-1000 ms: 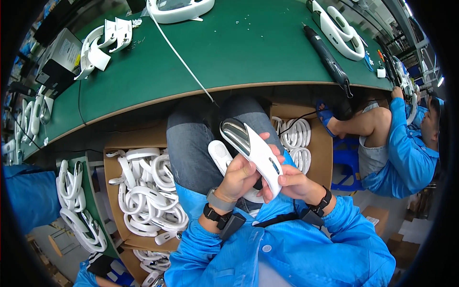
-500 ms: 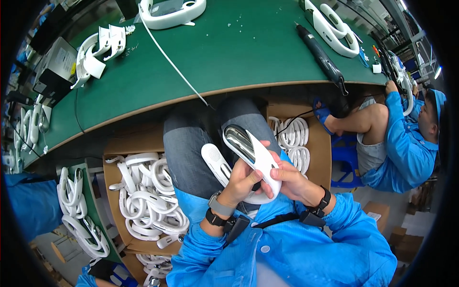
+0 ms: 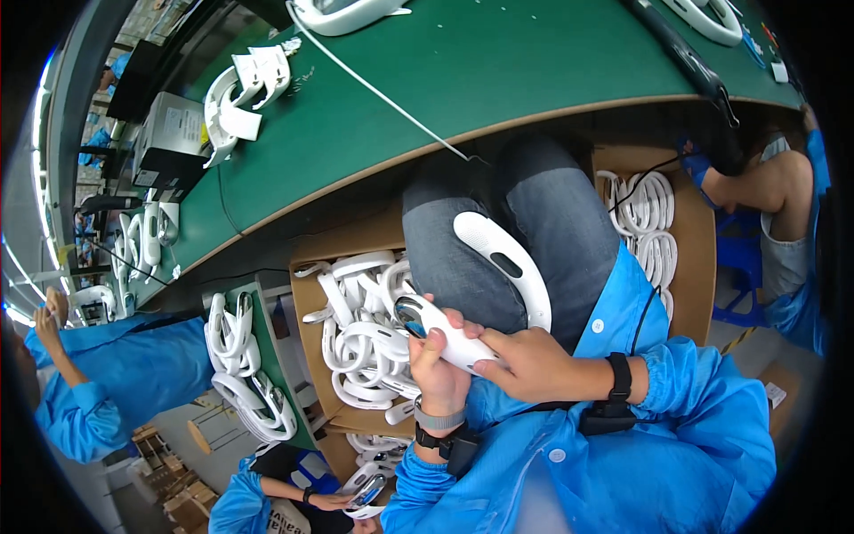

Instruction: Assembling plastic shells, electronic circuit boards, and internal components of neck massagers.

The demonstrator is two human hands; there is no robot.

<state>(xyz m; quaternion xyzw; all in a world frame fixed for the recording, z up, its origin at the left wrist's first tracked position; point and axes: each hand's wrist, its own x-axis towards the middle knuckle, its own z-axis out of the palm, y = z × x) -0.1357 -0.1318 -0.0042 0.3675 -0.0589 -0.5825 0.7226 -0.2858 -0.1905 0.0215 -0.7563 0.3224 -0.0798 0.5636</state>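
Both my hands grip a white, curved plastic housing point(image 3: 455, 343) that has a glossy dark oval panel at its far-left end. My left hand point(image 3: 439, 378) holds it from below, thumb up along the side. From the right, my right hand point(image 3: 532, 365) wraps the other end, which its fingers partly cover. Across my thighs lies a second white curved piece point(image 3: 516, 263) with a dotted end and a dark oval slot; its lower end reaches close to my right hand.
Left of my legs stands a cardboard box point(image 3: 311, 313) of tangled white curved parts; another box point(image 3: 698, 258) holds stacked ones. The green workbench point(image 3: 427, 98) carries a white cable, white shells point(image 3: 233, 107) and a dark handheld tool point(image 3: 689, 58). Co-workers sit at the left, lower left and right.
The held housing has swung left from over my lap towards the box of parts, its dark panel now pointing left. My view has turned left; the second piece now shows fully on my thighs.
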